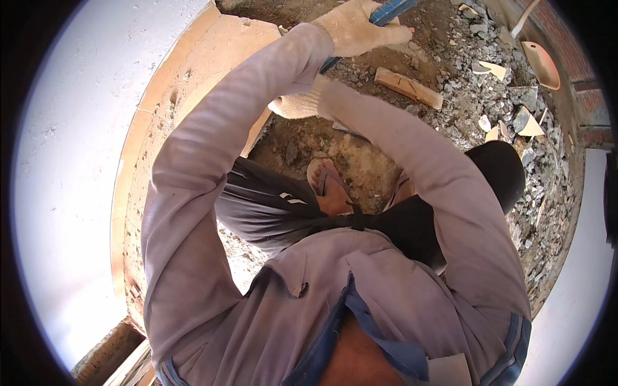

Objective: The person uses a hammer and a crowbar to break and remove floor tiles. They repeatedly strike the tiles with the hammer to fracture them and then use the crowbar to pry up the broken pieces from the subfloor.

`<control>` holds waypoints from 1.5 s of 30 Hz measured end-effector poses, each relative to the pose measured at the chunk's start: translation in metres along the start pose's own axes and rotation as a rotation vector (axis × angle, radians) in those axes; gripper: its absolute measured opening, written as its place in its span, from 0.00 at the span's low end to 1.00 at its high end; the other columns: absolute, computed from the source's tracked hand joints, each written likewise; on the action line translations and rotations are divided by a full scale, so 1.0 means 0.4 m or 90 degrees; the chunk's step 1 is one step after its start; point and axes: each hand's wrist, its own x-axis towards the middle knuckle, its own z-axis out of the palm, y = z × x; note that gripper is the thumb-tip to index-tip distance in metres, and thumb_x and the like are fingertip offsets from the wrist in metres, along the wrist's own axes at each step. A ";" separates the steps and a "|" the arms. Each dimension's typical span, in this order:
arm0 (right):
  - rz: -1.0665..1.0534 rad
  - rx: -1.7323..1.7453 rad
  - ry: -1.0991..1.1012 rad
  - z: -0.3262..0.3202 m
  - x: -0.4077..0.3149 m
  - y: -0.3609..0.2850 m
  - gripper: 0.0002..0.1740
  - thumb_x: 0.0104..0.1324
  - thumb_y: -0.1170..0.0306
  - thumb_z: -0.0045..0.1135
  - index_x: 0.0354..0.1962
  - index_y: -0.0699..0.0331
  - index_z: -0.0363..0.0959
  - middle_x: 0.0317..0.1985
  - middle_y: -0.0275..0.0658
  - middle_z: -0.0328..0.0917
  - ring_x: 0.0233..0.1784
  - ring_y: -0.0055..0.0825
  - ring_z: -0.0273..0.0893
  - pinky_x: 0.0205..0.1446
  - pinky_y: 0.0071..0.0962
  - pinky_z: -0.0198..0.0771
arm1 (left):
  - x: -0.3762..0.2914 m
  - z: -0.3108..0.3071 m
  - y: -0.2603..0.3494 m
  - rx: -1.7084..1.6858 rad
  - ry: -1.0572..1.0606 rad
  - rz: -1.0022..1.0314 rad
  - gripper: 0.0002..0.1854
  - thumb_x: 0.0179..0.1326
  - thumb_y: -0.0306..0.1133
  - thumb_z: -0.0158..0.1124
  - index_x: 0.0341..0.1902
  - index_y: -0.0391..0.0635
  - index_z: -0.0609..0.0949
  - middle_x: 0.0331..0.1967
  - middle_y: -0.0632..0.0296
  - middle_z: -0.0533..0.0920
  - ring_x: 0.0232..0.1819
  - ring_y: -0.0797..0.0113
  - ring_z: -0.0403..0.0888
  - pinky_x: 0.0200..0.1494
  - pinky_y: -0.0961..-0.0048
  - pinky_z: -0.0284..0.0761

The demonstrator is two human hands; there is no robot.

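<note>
My left hand (359, 31), in a cream knitted glove, is closed around a blue bar (393, 10) at the top of the view. The bar slants down and left past my left wrist; both its ends are out of sight. My right arm reaches across beneath the left forearm. My right hand (294, 105), in a similar glove, lies lower and to the left, beside the edge of a tan slab. The left sleeve covers part of it, and whether it grips the bar does not show. A short wooden block (408, 88) lies on the dirt to the right.
Broken rubble and tile shards (528, 123) cover the ground at right, beside a brick wall (562, 43). A curved orange-rimmed piece (540, 65) lies near that wall. A white wall (72, 169) stands at left, with a tan ledge (140, 116) along it. My sandalled feet (328, 186) are on bare soil.
</note>
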 end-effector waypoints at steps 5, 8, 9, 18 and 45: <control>0.184 0.274 0.201 0.146 -0.006 0.132 0.42 0.60 0.46 0.71 0.61 0.72 0.79 0.62 0.58 0.81 0.65 0.48 0.81 0.71 0.40 0.72 | -0.015 -0.016 0.032 0.086 -0.009 -0.048 0.19 0.68 0.51 0.71 0.33 0.47 0.83 0.23 0.69 0.76 0.29 0.75 0.74 0.35 0.68 0.71; 0.088 0.525 0.522 0.204 0.053 0.187 0.47 0.60 0.49 0.74 0.69 0.69 0.71 0.65 0.56 0.79 0.66 0.43 0.80 0.71 0.35 0.72 | -0.015 -0.009 0.041 0.153 -0.022 -0.094 0.27 0.65 0.60 0.70 0.48 0.47 0.90 0.32 0.61 0.86 0.36 0.66 0.84 0.44 0.64 0.79; 0.028 0.557 0.538 0.207 0.089 0.194 0.48 0.60 0.50 0.74 0.70 0.68 0.69 0.66 0.55 0.79 0.66 0.41 0.80 0.71 0.34 0.72 | -0.015 -0.009 0.040 0.138 -0.017 -0.087 0.26 0.66 0.60 0.70 0.46 0.48 0.91 0.30 0.63 0.85 0.33 0.68 0.83 0.42 0.65 0.79; -0.274 1.307 0.423 0.137 0.446 0.119 0.14 0.78 0.68 0.41 0.29 0.51 0.65 0.34 0.29 0.75 0.38 0.15 0.75 0.37 0.16 0.67 | -0.086 -0.218 0.057 -0.109 -0.007 -0.137 0.18 0.70 0.46 0.70 0.27 0.48 0.83 0.18 0.75 0.71 0.24 0.80 0.69 0.30 0.70 0.68; -0.451 0.624 0.789 0.067 -0.778 0.578 0.14 0.64 0.53 0.66 0.26 0.48 0.72 0.26 0.23 0.79 0.28 0.15 0.75 0.39 0.19 0.71 | -0.092 0.118 0.094 0.148 0.050 -0.050 0.17 0.66 0.53 0.65 0.36 0.54 0.89 0.31 0.58 0.90 0.40 0.51 0.90 0.48 0.55 0.84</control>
